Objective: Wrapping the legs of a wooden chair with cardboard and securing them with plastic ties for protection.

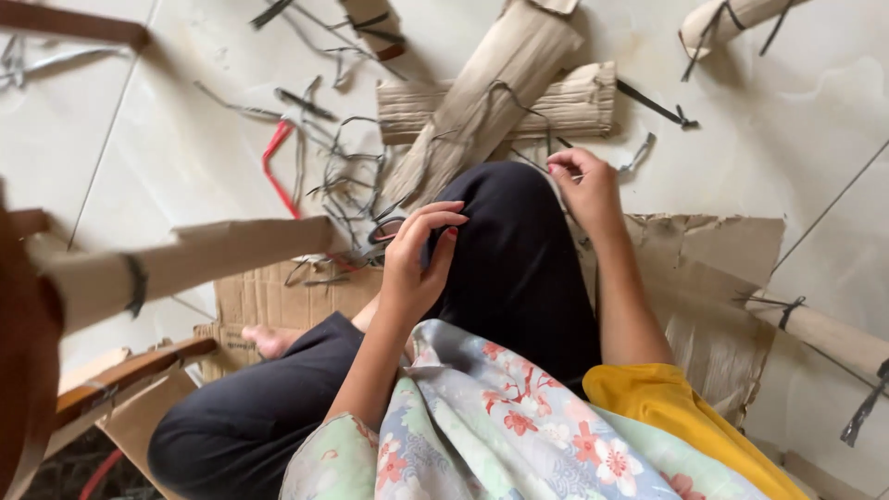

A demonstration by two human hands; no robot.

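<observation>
Both curled: left hand [419,255] beside scissors [378,233]; right hand [585,188] perhaps pinching strap [637,153].

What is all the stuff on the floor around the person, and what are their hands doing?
cardboard-wrapped bundles: about six in view, tan, lying across the floor at top, left and right
flat cardboard sheet: one big torn piece, brown, under the person at right
loose straps: a tangled pile, dark grey, on the floor left of the knee
red strap: one, red, beside the pile
wooden frame pieces: brown, at the left edge
tiled floor: whitish
flowered cloth: one, pale with red flowers, on the lap
left hand: fingers pinching something small, too small to tell
right hand: resting on the raised knee
</observation>
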